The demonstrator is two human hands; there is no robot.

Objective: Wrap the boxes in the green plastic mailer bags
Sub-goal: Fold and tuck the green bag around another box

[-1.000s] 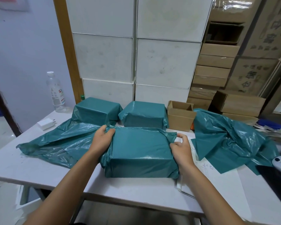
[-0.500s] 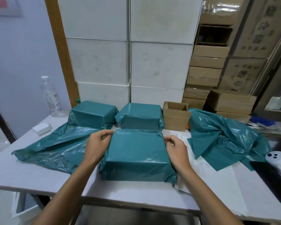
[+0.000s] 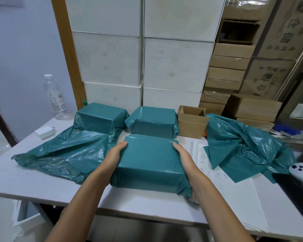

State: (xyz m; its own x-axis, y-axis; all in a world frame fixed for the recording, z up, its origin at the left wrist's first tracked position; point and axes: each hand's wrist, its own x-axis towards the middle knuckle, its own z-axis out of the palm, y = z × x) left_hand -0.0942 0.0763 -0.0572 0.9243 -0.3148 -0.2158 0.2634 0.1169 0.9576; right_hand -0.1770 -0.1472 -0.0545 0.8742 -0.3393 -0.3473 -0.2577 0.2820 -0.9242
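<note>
White table: glossy green-wrapped box (squarish) btwn both hands.

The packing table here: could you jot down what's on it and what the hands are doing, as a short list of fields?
setting: white table in front of stacked white boxes
held item: wrapped box, near the table's front edge
left hand: flat against the box's left side
right hand: flat against the box's right side
finished parcels: two behind, left one and right one
spare bags: loose green bags at right
also present: open cardboard box, water bottle
</note>
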